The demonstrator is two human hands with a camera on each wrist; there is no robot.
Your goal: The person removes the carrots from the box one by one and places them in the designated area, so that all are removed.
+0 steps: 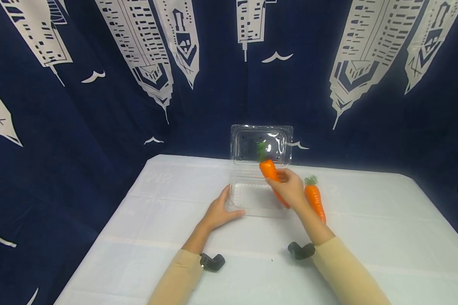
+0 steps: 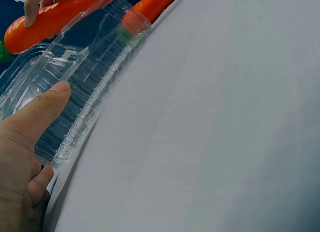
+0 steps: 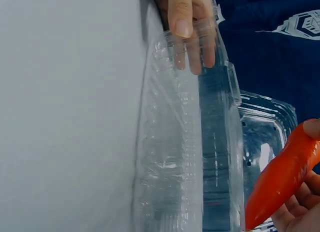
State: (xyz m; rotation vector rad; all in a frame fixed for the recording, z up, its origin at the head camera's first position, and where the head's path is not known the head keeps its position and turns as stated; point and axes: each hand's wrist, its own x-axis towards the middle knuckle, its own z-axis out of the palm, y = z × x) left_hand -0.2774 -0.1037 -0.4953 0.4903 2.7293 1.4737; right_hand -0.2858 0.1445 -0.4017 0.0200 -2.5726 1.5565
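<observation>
An open clear plastic clamshell container (image 1: pixel 252 197) stands on the table, its lid (image 1: pixel 248 144) raised at the back. My left hand (image 1: pixel 217 213) holds its near left corner, the thumb along the front and the fingers at the left side. In the right wrist view those fingers show through the plastic. My right hand (image 1: pixel 290 186) grips an orange carrot (image 1: pixel 269 169) at mid-length, tilted above the container's right part, green leaves up by the lid. A second carrot (image 1: pixel 314 201) lies on the table right of the container, its leaves pointing away from me.
A white cloth covers the table (image 1: pixel 156 212). Behind it hangs a dark blue curtain (image 1: pixel 213 106) printed with white buildings. Dark devices are strapped to both wrists, such as the one on the left wrist (image 1: pixel 213 262).
</observation>
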